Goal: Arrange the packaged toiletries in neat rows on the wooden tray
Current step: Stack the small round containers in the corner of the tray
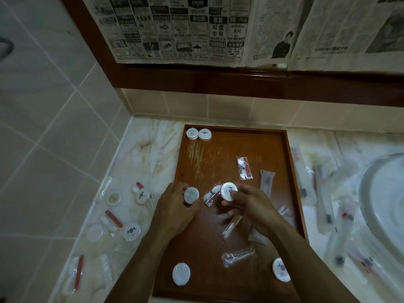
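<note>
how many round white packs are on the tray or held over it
6: two at the tray's far left corner, one per hand, two near the front. Arms may hide more.

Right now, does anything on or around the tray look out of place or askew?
Yes. Only two round packs sit in a row, at the far left corner of the wooden tray. The clear sachets on it lie at mixed angles, and more packets lie scattered on the counter. The worn patch looks scuffed.

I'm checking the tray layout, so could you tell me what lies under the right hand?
Beneath the right hand, which grips a round white packet, clear sachets lie on the wooden tray. The hand covers their upper ends.
</note>
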